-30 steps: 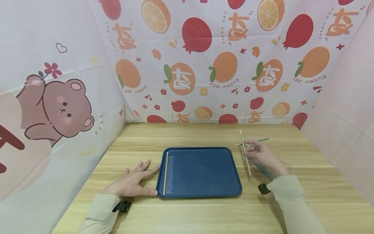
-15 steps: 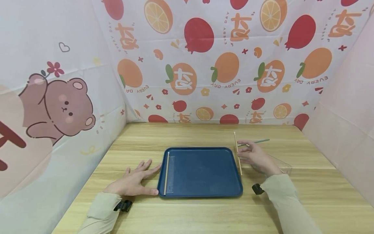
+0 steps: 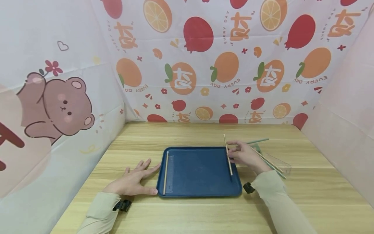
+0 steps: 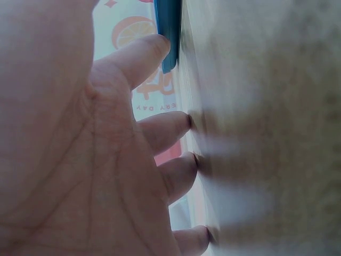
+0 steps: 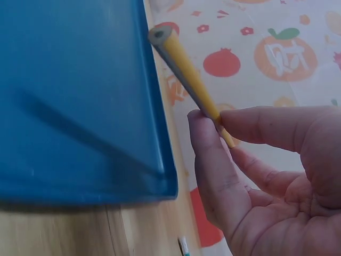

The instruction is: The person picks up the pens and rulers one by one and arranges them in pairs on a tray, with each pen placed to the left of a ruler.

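Right now right hand (image 3: 243,155) pinches stick (image 3: 228,155) above tray (image 3: 201,185); left hand (image 3: 132,182) lies flat.

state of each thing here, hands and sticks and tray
left hand: flat on the table, thumb touching the tray
right hand: pinching a stick
held stick: lifted over the tray's right side
tray: flat on the table
tray stick: lying along its left edge
clear box: holds more sticks

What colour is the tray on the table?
The tray is dark blue, plain without pattern. The head view shows it best.
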`<state>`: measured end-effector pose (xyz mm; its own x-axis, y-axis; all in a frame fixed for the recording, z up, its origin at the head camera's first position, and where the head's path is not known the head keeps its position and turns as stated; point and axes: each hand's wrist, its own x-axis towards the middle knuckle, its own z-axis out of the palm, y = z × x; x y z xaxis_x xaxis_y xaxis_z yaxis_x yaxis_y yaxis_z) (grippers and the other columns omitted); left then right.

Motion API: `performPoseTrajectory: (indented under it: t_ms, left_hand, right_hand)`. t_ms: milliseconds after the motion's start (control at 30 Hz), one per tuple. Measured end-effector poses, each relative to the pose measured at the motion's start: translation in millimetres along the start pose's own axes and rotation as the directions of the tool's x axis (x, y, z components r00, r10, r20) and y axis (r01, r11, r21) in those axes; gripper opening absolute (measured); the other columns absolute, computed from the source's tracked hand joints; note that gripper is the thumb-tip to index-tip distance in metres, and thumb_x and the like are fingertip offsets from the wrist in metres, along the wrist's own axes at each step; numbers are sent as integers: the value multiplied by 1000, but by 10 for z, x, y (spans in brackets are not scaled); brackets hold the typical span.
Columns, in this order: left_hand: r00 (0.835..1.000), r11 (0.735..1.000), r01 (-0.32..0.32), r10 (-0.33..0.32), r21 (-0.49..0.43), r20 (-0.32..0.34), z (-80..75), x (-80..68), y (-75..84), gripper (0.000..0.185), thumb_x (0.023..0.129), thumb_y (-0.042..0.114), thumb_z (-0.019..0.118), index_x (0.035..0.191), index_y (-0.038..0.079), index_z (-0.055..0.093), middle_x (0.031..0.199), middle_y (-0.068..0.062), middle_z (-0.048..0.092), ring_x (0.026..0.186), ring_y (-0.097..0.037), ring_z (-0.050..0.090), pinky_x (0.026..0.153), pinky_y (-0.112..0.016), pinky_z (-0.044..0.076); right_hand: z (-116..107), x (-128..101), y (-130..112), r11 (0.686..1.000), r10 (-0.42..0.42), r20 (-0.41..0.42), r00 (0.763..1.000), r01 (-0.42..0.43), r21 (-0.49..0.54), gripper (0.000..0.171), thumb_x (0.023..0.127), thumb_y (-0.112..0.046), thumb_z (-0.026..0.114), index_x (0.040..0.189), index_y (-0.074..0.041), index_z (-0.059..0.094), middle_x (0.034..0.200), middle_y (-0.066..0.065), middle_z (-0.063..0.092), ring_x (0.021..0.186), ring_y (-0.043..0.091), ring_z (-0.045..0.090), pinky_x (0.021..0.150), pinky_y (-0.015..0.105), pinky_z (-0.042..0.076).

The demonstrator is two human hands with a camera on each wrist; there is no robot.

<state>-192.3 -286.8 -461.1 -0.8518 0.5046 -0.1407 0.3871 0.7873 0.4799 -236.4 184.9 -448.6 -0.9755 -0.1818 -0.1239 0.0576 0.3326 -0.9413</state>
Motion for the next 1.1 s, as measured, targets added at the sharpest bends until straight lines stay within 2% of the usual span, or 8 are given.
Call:
performPoseTrajectory:
  t_ms: [267, 600, 1100]
  left_hand:
    - [1000, 1000, 2, -2, 15, 6, -45, 4, 16, 101, 85, 67, 81, 169, 32, 37, 178, -28, 14, 163, -59, 8, 111, -94, 3]
    - [1000, 1000, 4, -4, 28, 5, -31, 24, -7, 102, 85, 71, 80, 169, 32, 37, 178, -27, 14, 163, -58, 7, 112, -94, 1]
    - [1000, 1000, 4, -4, 6, -3, 39, -2, -27, 101, 84, 70, 80, 168, 33, 38, 178, -27, 15, 163, -58, 8, 111, -94, 1]
  right_hand:
    - [138, 35, -96, 1000, -20, 28, 999, 20, 22, 60, 105, -5, 66, 160, 1, 42, 111, 14, 68, 98, 21, 75, 90, 38, 66]
    - [323, 71, -129, 998, -45, 59, 997, 42, 53, 60, 102, 4, 66, 157, 7, 42, 103, 11, 69, 87, 13, 71, 80, 32, 67]
    - [531, 141, -94, 999, -41, 70, 997, 40, 18, 56, 101, 1, 68, 154, 4, 47, 99, 11, 68, 84, 16, 73, 83, 40, 68]
